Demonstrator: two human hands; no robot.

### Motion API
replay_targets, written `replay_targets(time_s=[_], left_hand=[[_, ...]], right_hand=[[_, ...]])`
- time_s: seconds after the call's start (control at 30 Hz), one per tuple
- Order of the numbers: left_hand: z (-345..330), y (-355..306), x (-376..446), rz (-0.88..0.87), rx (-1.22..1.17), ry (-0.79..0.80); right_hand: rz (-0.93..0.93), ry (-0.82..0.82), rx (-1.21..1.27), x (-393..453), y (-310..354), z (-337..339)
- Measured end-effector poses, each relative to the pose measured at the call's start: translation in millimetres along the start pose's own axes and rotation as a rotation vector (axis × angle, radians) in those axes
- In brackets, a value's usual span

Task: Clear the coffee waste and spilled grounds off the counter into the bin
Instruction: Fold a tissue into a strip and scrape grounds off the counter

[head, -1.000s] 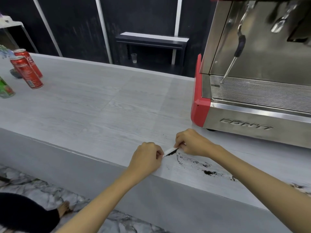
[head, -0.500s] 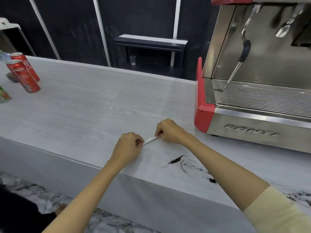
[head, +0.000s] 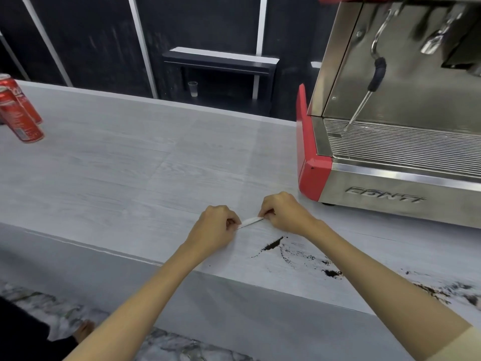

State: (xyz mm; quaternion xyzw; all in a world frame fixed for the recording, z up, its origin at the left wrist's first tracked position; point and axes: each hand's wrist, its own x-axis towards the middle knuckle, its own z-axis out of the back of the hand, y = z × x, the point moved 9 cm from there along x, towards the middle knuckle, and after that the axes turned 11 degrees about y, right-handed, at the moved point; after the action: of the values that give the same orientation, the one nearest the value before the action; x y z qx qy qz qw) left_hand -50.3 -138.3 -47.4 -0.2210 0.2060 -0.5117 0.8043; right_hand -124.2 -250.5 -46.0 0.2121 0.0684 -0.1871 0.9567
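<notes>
A small white strip of paper (head: 249, 221) is stretched between my two hands, just above the grey counter (head: 130, 178). My left hand (head: 216, 226) pinches its left end and my right hand (head: 282, 211) pinches its right end. Dark spilled coffee grounds (head: 270, 246) lie in a short line on the counter just below and right of the strip. More grounds (head: 331, 272) trail rightward along the front edge, and a wider smear (head: 442, 290) lies at the far right. No bin is in view.
A red and steel espresso machine (head: 390, 165) stands on the counter to the right, its steam wand (head: 364, 100) hanging over the drip tray. Two red cans (head: 18, 118) stand at the far left. The counter's front edge runs below my hands, with marble floor beneath.
Both hands, still holding the strip, have lifted off the grounds and moved back and left, leaving a short swept line of grounds on the counter.
</notes>
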Motion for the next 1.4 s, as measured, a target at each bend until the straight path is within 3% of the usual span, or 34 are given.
replay_targets(time_s=[0.53, 0.7, 1.1, 1.4], left_hand=[[-18, -30, -5, -0.147, -0.010, 0.108], [-18, -31, -5, -0.155, -0.003, 0.128], [22, 40, -60, 0.167, -0.046, -0.011], [12, 35, -87, 0.294, -0.084, -0.112]], right_hand=[[-0.056, -0.098, 0.026, -56, -12, -8], [-0.111, 0.016, 0.145, -51, -19, 0], [0.113, 0.141, 0.164, 17, 62, -21], [0.245, 0.207, -0.035, 17, 82, -33]])
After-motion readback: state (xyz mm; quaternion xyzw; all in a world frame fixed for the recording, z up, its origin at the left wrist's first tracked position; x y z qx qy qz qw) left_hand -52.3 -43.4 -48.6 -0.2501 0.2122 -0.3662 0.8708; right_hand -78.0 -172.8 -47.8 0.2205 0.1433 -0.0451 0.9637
